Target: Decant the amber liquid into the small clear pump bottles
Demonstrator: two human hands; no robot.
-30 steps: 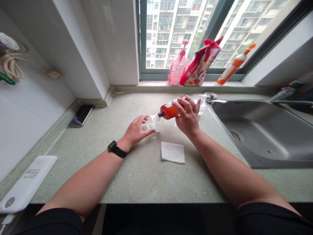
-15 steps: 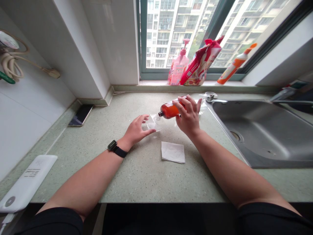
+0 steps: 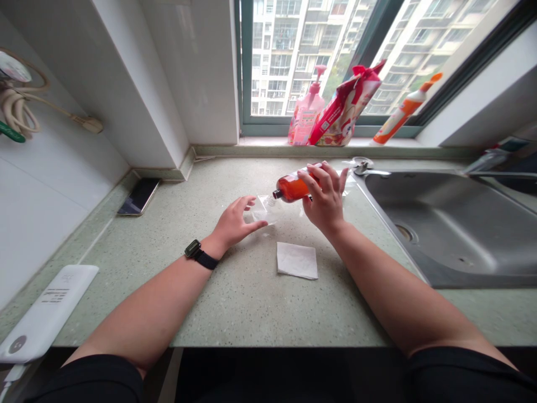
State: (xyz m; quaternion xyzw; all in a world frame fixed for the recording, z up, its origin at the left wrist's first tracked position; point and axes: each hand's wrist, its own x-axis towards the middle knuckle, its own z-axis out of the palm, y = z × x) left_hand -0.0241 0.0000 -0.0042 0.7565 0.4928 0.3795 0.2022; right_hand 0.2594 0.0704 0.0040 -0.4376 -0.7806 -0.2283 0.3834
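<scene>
My right hand (image 3: 325, 198) grips an amber bottle (image 3: 293, 186) with a black neck, tilted so that its mouth points down to the left. Just beneath that mouth is the clear neck of a transparent bottle (image 3: 263, 211); I cannot tell whether the two necks touch. Around the transparent bottle, from its left side, curl the thumb and fingers of my left hand (image 3: 239, 221). Liquid passing between the bottles cannot be made out. Nearer to me, a folded white tissue (image 3: 297, 260) lies flat on the counter.
At the right is a steel sink (image 3: 453, 268) with a faucet (image 3: 364, 166) at its back corner. A pink pump bottle (image 3: 305, 120), a red bag (image 3: 344, 109) and an orange-and-white bottle (image 3: 398, 120) line the windowsill. To the left lie a phone (image 3: 139, 197) and a white power bank (image 3: 50, 310).
The amber bottle and my right hand have shifted very slightly to the right. My left hand and the transparent bottle stay in place.
</scene>
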